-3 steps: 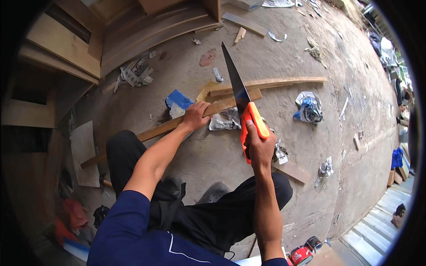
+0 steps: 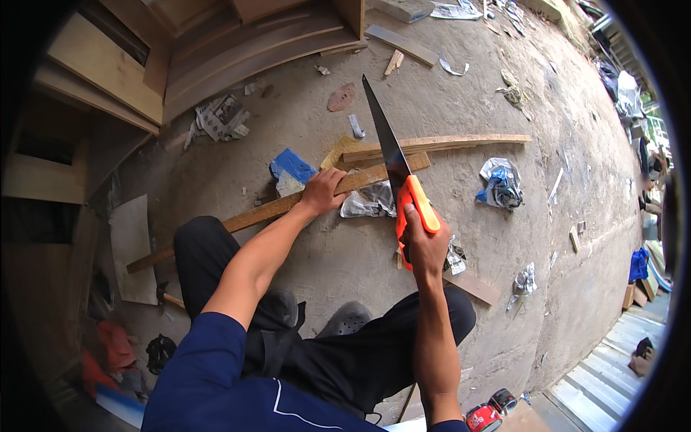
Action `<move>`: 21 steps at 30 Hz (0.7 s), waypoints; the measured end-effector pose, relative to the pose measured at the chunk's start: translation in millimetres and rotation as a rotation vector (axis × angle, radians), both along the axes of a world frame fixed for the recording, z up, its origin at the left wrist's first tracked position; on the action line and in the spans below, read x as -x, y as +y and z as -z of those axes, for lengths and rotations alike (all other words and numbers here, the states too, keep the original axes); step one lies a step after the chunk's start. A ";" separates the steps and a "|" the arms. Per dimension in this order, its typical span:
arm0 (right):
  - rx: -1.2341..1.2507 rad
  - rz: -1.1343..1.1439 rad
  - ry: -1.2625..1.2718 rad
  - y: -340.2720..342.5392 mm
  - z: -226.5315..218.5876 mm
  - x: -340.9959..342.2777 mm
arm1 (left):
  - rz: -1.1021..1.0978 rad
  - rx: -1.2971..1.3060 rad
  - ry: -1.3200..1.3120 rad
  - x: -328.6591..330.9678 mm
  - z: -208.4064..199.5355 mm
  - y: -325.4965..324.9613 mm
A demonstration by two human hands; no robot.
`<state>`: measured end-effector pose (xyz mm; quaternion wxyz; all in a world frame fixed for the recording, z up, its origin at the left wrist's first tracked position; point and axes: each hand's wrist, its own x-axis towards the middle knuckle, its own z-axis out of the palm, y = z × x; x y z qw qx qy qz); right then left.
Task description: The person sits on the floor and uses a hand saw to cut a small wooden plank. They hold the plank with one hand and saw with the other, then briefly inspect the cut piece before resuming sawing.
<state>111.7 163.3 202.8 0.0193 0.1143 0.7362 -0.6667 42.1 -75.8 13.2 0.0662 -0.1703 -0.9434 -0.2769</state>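
Note:
A long wooden strip (image 2: 266,209) lies slantwise in front of me, passing over my left knee. My left hand (image 2: 324,191) is closed over it, left of the saw. In my right hand (image 2: 427,243) is a handsaw (image 2: 386,133), gripped by its orange handle, with the dark blade pointing up and away. The blade crosses the strip near its far right end; whether the teeth touch the wood I cannot tell. Just behind lies a second wooden strip (image 2: 461,141). Crumpled newspaper (image 2: 367,201) and a blue-and-white wrapper (image 2: 291,169) lie next to the held strip.
A wooden cabinet (image 2: 252,61) stands at the far left. Paper scraps and wood offcuts (image 2: 471,286) litter the concrete floor. A hammer (image 2: 171,298) lies by my left knee. Red and black tape rolls (image 2: 484,417) sit at the lower right, near corrugated metal sheeting (image 2: 594,385).
The whole view has shifted slightly. Both hands keep their grips, and the saw stays across the strip at nearly the same place.

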 end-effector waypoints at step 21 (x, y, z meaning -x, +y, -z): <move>-0.524 -0.037 -0.108 -56.4 44.2 -52.2 | -0.083 -0.016 -0.240 10.8 10.2 3.3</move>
